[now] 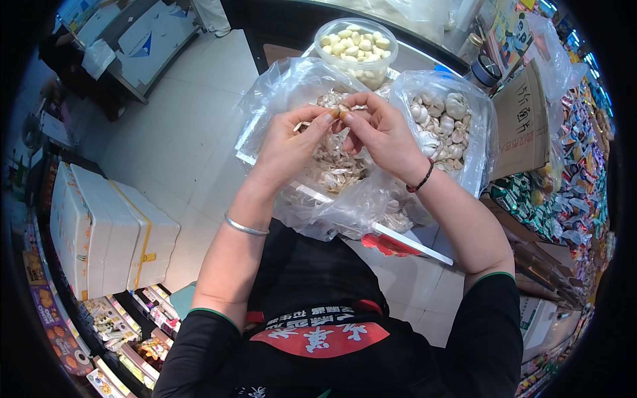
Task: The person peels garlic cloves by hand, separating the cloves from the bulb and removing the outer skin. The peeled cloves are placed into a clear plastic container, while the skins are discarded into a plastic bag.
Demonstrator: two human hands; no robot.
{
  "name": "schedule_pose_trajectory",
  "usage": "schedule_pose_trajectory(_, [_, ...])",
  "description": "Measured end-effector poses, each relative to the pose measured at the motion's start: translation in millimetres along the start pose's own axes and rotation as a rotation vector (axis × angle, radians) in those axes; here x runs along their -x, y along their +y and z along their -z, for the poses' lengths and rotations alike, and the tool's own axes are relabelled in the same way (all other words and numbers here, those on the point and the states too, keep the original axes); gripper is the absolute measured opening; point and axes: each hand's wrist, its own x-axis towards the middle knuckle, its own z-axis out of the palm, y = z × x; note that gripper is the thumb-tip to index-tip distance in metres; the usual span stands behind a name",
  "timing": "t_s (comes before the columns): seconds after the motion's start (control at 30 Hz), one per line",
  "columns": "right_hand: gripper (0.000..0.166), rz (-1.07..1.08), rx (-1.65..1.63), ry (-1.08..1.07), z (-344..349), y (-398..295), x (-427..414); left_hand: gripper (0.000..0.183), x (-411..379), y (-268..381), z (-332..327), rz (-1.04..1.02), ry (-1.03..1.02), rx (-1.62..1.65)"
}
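Observation:
Between the fingertips of both hands is a small garlic clove [343, 108], partly hidden by the thumbs. My left hand [293, 137] pinches it from one side; a strip of dry skin shows near its curled fingers. My right hand [380, 132] grips it from the other side. Below them, a clear plastic bag [271, 94] holds a heap of papery garlic skins [336, 166]. To the right, another plastic bag [480, 114] is filled with whole garlic bulbs [454, 107] and loose cloves. Peeled cloves [354, 42] fill a round clear plastic tub [318, 37] beyond my hands.
A cardboard sheet with handwriting [522, 119] and a dark-lidded jar [485, 69] stand at right, beside piles of wrapped snacks [580, 174]. White foam boxes [109, 234] are stacked at left above packaged goods [114, 323]. Another person [82, 74] is at the far left.

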Motion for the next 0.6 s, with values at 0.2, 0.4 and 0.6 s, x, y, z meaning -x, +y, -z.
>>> schedule_pose_trajectory(0.2, [0.019, -0.052, 0.105, 0.041, -2.2, -8.6, 0.2, 0.023, -0.1, 0.2, 1.9, -0.023, -0.013, -0.097])
schedule_pose_trajectory(0.4, [0.014, 0.029, 0.086, 0.097, -3.2, -1.4, 0.8, 0.027, 1.3, 4.1, -1.6, 0.129, 0.019, -0.004])
schedule_pose_trajectory(0.6, [0.013, 0.029, 0.020, 0.104, -5.1, -4.8, 1.3, 0.027, 1.2, 5.1, -3.4, 0.111, 0.047, 0.048])
